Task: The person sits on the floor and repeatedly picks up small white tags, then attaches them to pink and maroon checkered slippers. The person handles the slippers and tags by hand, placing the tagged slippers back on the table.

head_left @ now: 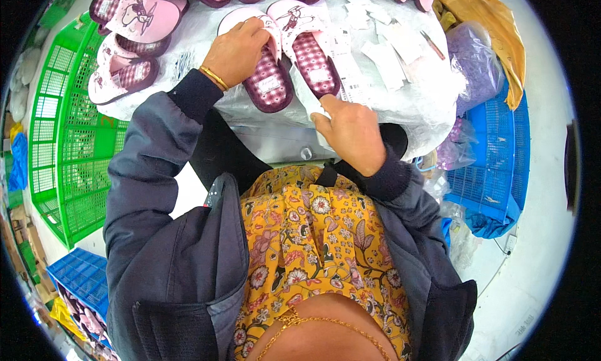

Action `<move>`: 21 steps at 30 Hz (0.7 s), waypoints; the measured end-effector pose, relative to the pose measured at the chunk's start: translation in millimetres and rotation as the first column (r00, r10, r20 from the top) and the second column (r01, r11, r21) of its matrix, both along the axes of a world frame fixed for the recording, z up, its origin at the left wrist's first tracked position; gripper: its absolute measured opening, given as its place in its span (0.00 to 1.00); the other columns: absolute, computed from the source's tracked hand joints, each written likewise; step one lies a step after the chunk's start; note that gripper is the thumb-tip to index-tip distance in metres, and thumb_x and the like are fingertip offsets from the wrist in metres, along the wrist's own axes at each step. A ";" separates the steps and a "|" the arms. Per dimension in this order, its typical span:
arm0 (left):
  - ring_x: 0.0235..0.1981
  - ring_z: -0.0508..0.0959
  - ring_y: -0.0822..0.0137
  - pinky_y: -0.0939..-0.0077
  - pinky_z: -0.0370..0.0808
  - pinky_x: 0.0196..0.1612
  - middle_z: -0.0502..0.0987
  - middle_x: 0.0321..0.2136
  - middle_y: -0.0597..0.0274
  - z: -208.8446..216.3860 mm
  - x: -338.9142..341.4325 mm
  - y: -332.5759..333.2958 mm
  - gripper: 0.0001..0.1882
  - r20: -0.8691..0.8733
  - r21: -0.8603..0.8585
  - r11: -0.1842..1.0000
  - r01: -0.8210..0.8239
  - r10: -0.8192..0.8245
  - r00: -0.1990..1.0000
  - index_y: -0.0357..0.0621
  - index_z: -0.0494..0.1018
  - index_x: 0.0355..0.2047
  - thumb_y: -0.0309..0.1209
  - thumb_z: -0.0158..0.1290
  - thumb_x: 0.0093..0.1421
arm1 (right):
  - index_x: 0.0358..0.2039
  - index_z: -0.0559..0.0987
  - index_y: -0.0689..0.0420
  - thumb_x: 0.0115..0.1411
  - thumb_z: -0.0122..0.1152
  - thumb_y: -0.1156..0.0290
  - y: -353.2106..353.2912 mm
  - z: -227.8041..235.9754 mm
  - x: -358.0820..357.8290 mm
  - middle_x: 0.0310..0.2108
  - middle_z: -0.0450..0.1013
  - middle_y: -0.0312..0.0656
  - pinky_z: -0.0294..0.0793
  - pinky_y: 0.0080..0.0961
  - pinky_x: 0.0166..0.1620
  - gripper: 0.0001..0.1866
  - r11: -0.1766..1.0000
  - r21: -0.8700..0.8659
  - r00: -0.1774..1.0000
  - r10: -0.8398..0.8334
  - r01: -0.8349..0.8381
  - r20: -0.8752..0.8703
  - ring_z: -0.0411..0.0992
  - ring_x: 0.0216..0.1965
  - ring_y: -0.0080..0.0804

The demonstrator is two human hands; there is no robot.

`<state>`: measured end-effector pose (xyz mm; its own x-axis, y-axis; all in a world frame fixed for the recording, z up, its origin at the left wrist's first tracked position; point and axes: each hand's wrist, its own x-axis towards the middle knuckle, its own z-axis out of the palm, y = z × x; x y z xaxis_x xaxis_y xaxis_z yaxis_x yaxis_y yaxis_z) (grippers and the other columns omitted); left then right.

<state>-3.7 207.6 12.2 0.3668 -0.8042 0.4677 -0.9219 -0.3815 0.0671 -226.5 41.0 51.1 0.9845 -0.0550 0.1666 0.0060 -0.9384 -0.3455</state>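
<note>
A pair of pink slippers with plum checked insoles lies at the table's middle, toes pointing away from me. My left hand [236, 53] is closed over the pink upper of the left slipper [269, 85]. Beside it is the right slipper [316, 63], with a cartoon print on its upper. At this slipper's heel my right hand [352, 134] pinches a white strip [307, 101], which runs up between the two slippers. My right fingertips are right at the heel edge; whether they also grip the slipper I cannot tell.
Plastic-covered table [432, 104] bears more pink slippers [141, 16], white paper labels [391, 54] and a slim pen-like tool [432, 45]. Green crates [81, 142] stand left, a blue crate [494, 154] right. A purple bagged bundle [476, 67] sits by the table's right edge.
</note>
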 end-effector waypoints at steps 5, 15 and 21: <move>0.44 0.77 0.53 0.62 0.77 0.44 0.73 0.44 0.57 5.5 -3.7 2.9 0.09 -0.007 0.024 0.999 -0.030 0.030 1.000 0.43 0.72 0.38 0.27 0.52 0.56 | 0.24 0.74 0.58 0.52 0.57 0.72 -16.0 62.0 33.4 0.16 0.73 0.48 0.72 0.42 0.25 0.04 0.941 -0.318 0.967 0.181 -0.117 0.181 0.76 0.22 0.45; 0.46 0.75 0.54 0.61 0.75 0.47 0.73 0.42 0.56 6.3 -11.9 -1.9 0.07 -0.046 -0.018 0.998 -0.061 0.060 0.997 0.43 0.73 0.36 0.27 0.52 0.55 | 0.18 0.80 0.57 0.47 0.59 0.72 -53.2 75.0 98.0 0.17 0.74 0.47 0.72 0.42 0.26 0.06 0.755 -0.643 0.912 0.344 -0.129 0.222 0.77 0.23 0.44; 0.44 0.75 0.52 0.61 0.75 0.46 0.74 0.42 0.57 3.0 -11.0 -5.8 0.05 -0.105 -0.101 0.991 -0.085 0.075 0.992 0.43 0.74 0.32 0.29 0.52 0.57 | 0.17 0.79 0.54 0.48 0.59 0.71 -47.8 71.8 92.3 0.18 0.75 0.45 0.71 0.39 0.25 0.06 0.750 -0.650 0.919 0.330 -0.117 0.215 0.77 0.22 0.42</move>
